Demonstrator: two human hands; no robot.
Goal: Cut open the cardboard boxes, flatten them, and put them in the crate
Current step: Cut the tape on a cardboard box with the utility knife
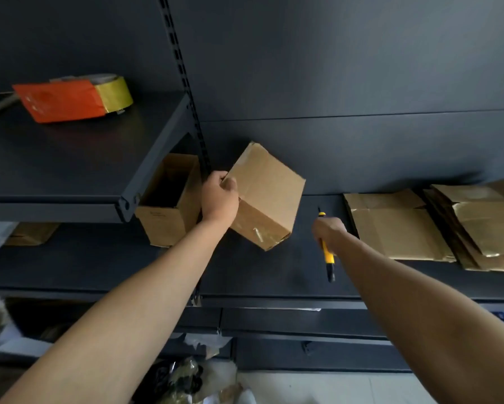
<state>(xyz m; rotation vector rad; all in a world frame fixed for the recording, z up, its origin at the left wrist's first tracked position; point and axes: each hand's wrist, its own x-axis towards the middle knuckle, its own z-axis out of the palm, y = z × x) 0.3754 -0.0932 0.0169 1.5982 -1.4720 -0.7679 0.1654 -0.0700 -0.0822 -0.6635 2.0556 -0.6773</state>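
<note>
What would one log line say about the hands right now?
left hand: holds closed cardboard box tilted above shelf | right hand: grips yellow knife | flattened boxes: stacked right

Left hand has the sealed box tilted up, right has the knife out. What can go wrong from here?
1. The left hand grips the taped box at one edge only, tilted in the air; it could twist or drop once the blade presses.
2. The yellow utility knife in the right hand shows its blade; a slip along the tape might reach the left fingers.
3. The open box sits close beside, easy to knock.
</note>
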